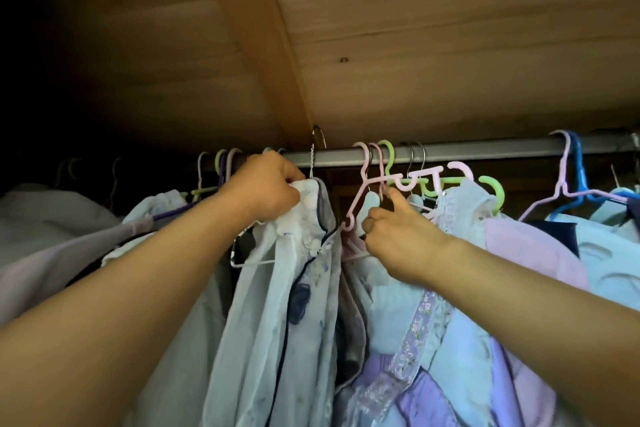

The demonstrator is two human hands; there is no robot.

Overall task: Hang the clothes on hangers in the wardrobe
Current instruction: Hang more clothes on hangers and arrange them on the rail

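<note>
Up at the rail (450,151): left hand (266,184) bunched on the blouse (298,274) collar, fingers clamped, steadying it under its wire hook (317,146). Right hand (398,236), fingers curled round the pink hanger (356,204), likely holding neighbours aside for room.

Above the fingers (291,180) runs a smooth dull-metal rail (485,151) under a matt grained wood ceiling (415,45), with glossy plastic hangers (391,156) and thin sheer cloth (277,288) below.
</note>
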